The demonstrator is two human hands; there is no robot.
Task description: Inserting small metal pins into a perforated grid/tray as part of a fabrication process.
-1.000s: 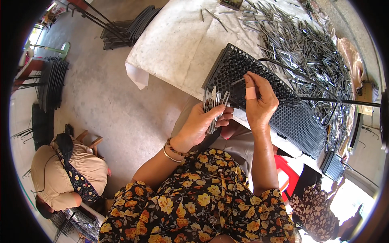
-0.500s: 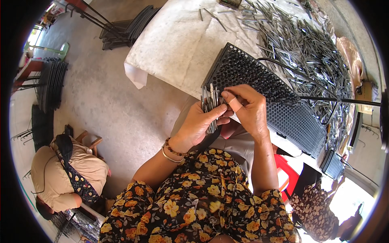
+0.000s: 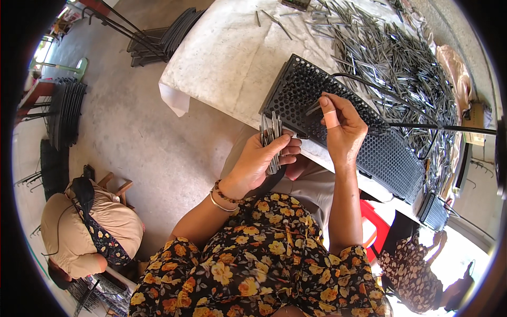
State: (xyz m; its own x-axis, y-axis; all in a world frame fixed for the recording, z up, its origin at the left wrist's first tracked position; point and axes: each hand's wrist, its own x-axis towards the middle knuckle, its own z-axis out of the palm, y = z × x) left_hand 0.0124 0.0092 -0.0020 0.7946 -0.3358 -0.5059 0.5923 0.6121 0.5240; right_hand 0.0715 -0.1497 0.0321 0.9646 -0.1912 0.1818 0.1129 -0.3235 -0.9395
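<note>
My left hand [image 3: 256, 162] is closed around a bundle of thin grey metal strips [image 3: 270, 134], their ends sticking up past the thumb. To its right, my right hand [image 3: 347, 132] pinches what looks like one short dark strip [image 3: 313, 109] between thumb and fingertips, with a light band around one finger. That strip hangs over a black perforated rack [image 3: 275, 100], full of round holes, at the table's near edge. Many of the holes in the rack's middle have dark pieces standing in them. Its right part [image 3: 393, 161] shows bare holes.
A large heap of loose metal strips [image 3: 393, 61] covers the right of the pale cloth-covered table [image 3: 222, 58]. A black rod [image 3: 443, 128] crosses above the rack. Stacked black panels [image 3: 66, 113] stand at left. Two other people [image 3: 95, 227] sit nearby, at lower left and lower right.
My right hand has moved away from the bundle, up and to the right over the rack, carrying a strip. My left hand has stayed nearly in place.
</note>
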